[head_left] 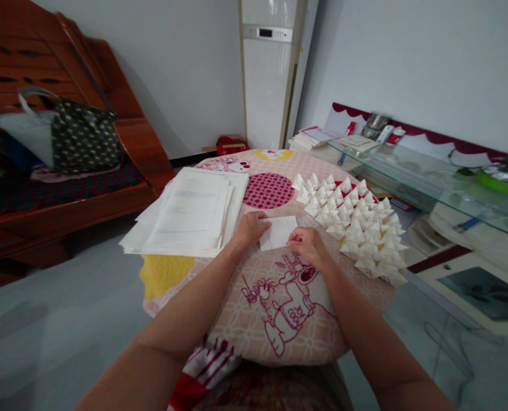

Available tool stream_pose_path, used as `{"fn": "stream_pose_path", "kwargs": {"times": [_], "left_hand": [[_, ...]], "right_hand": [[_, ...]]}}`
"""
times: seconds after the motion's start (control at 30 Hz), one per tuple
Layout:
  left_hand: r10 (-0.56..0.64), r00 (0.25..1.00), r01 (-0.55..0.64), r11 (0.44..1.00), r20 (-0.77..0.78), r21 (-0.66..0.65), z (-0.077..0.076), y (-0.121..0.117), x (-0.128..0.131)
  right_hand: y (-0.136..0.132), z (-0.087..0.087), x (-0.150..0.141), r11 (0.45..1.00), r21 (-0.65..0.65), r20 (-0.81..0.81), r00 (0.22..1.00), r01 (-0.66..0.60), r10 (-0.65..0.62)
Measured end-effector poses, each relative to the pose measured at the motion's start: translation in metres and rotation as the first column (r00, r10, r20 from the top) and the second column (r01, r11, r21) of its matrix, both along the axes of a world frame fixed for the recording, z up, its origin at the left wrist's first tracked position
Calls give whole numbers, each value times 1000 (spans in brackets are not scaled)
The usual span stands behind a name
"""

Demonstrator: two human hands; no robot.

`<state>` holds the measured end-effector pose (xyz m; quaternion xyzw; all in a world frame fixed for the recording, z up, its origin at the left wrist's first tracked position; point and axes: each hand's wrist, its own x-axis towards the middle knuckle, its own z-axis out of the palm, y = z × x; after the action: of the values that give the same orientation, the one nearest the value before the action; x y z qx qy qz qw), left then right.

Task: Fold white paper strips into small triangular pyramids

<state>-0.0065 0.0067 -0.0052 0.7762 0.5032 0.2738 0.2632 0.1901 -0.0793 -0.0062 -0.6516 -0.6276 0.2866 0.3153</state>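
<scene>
A small folded piece of white paper [276,234] lies on the cloth-covered round table [237,319] between my hands. My left hand [250,228] grips its left edge, thumb and fingers closed at the upper left corner. At the lower right edge, my right hand [307,244] pinches the paper with curled fingers. To the left rests a stack of white paper sheets [189,208], some with faint printed lines. Many pointed folded paper pieces [352,222] stand in rows to the right of my right hand.
A glass-topped cabinet [442,182] runs along the right wall, bearing papers, cups and a green dish [500,181]. A wooden bench [146,142] with a dotted bag [83,137] stands at left. Behind the table is a tall white air conditioner [266,85].
</scene>
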Motion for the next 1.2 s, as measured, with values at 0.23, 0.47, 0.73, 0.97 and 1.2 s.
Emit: {"fn": "stream_pose_path", "kwargs": {"times": [0.23, 0.47, 0.73, 0.97, 1.2], "left_hand": [[239, 868, -125, 954, 436, -273, -1, 1, -5], [252, 743, 134, 853, 621, -505, 12, -13, 1], [83, 866, -8, 988, 494, -153, 8, 1, -17], [-417, 901, 385, 896, 120, 220, 8, 4, -27], [-583, 812, 573, 806, 32, 147, 7, -6, -14]], "right_hand": [[0, -1, -2, 977, 208, 54, 996, 51, -64], [-3, -1, -17, 946, 307, 387, 922, -101, -27], [0, 0, -5, 924, 377, 241, 970, -62, -33], [2, -2, 4, 909, 415, 56, 997, 21, -49], [-2, 1, 11, 947, 282, 90, 987, -156, 136]]}}
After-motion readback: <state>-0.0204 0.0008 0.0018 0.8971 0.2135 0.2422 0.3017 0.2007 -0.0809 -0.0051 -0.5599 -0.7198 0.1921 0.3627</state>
